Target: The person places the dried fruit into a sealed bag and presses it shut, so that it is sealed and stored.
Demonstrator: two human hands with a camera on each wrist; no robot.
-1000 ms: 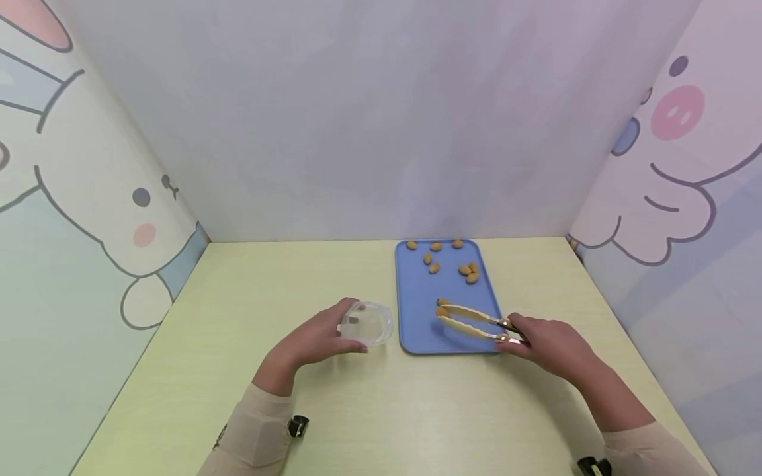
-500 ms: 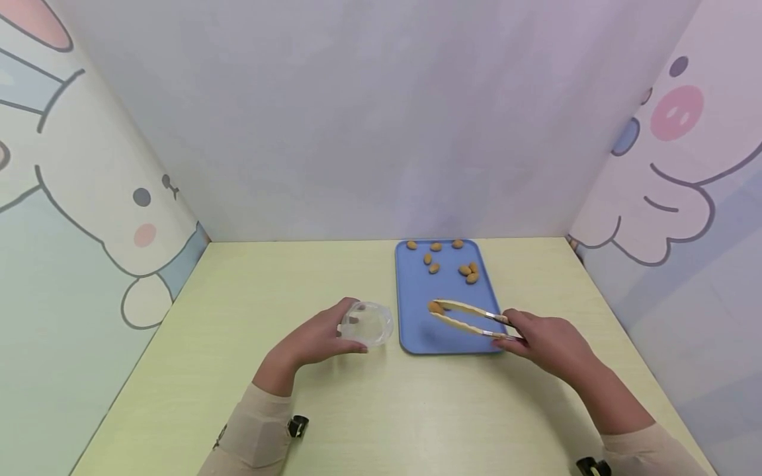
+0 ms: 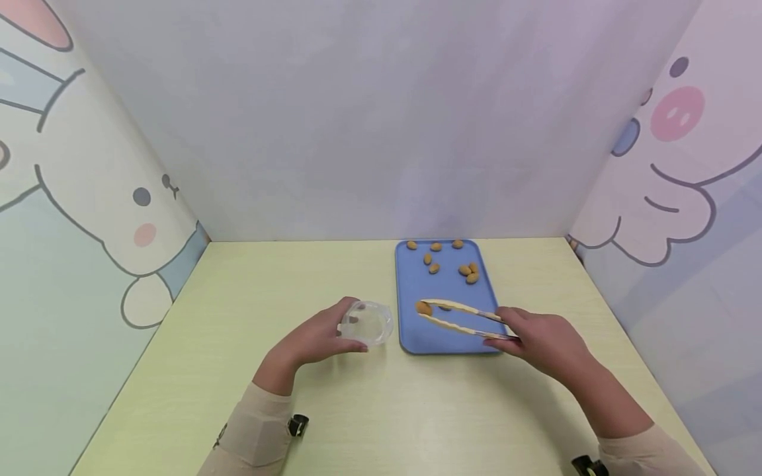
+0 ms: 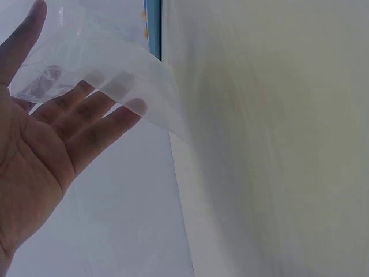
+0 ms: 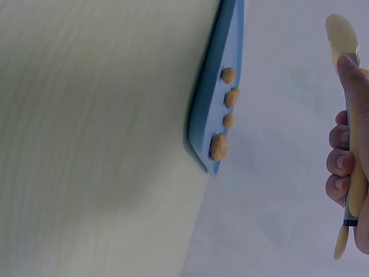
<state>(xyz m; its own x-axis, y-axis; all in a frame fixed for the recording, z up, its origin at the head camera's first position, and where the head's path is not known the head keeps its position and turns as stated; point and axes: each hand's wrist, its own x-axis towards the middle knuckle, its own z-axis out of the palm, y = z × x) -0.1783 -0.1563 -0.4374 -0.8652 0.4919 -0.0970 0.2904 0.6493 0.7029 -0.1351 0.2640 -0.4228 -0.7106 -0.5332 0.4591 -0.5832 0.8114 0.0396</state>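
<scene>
My left hand (image 3: 324,336) grips a clear plastic container (image 3: 375,324) over the table, just left of the blue tray (image 3: 417,334). In the left wrist view its fingers show through the container's wall (image 4: 144,75). My right hand (image 3: 548,337) holds beige-tipped tongs (image 3: 455,326) over the near half of the tray. Between the tongs' tips is a brown nut (image 3: 424,308), near the tray's left side. Another nut (image 3: 445,307) lies on the tray, partly hidden behind the upper tong arm. In the right wrist view my fingers wrap the tongs' handle (image 5: 356,190).
Several brown nuts (image 3: 471,278) lie in the tray's far half, some touching one another. A pale wooden table (image 3: 417,410) bears the tray. Behind it rises a plain wall (image 3: 381,132), with cartoon-printed walls at both sides.
The tongs have risen slightly and moved left with the nut between their tips, baring part of a second nut. My left hand and the container have stayed put.
</scene>
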